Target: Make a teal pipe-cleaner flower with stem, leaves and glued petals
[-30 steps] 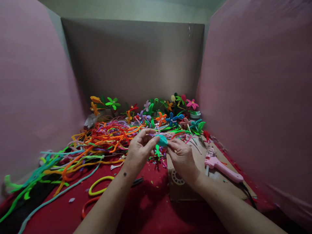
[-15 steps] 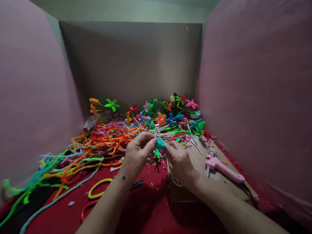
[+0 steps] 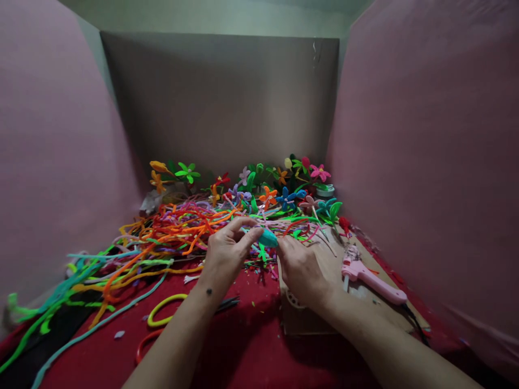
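A small turquoise fuzzy piece [image 3: 268, 238] is held up between my two hands above the red cloth. My left hand [image 3: 232, 249] pinches its left end between thumb and fingers. At its right end, my right hand [image 3: 299, 265] has its fingertips closed on it, with the other fingers curled in. Behind and left of the hands lies a tangled pile of coloured pipe cleaners [image 3: 182, 224]. A bright green piece [image 3: 263, 253] shows just below the turquoise one.
Pipe-cleaner flowers [image 3: 286, 199] stand along the back. A pink glue gun [image 3: 375, 281] lies on a cardboard sheet [image 3: 320, 324] at right. Scissors with yellow and red handles [image 3: 156, 310] lie partly under my left forearm. Pink side walls enclose the red cloth [image 3: 243, 351].
The turquoise piece has turned a little and now looks longer and narrower. My left fingers have shifted slightly, and my right fingers have curled more around its end.
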### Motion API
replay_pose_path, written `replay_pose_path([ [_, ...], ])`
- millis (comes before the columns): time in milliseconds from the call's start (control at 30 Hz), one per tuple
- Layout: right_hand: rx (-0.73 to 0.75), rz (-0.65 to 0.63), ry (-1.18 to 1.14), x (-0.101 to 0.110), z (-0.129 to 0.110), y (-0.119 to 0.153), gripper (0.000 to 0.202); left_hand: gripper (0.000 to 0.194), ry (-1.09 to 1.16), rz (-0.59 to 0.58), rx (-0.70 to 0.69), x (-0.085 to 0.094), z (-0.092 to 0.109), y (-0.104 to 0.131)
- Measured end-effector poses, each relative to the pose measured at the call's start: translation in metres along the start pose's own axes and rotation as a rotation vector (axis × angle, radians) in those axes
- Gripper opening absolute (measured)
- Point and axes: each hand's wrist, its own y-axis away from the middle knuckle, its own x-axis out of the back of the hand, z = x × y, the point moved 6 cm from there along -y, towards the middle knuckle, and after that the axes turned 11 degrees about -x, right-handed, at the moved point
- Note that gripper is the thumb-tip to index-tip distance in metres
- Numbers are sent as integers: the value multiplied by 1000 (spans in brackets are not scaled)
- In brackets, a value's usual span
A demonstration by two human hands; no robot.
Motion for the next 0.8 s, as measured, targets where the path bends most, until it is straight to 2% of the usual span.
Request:
replay_pose_path([
  [67,-130,-86,-237,1,6,-6,19,25,-31,124,-58,13,7,-2],
  [167,-422,-360,-707,-9,13,-13,23,19,173,287,-61,29,8,-5],
  [267,-622,-605,-1128,-20,10,-14,19,17,332,349,-47,34,1,-7],
  [367,-689,-710,-1356,-25,5,-12,19,16,346,292,23,27,-12,-8],
  [433,-710,-741,-1455,-27,3,-9,21,13,393,227,71,19,-20,-9],
  [500,-720,-764,-1537,-29,2,-5,21,17,472,159,112,12,-25,-8],
  [667,-688,-825,-1680,-32,3,3,17,29,572,-44,270,-2,-29,-3],
  [800,-675,-896,-1760,-33,3,7,14,32,586,-138,321,-10,-28,2],
])
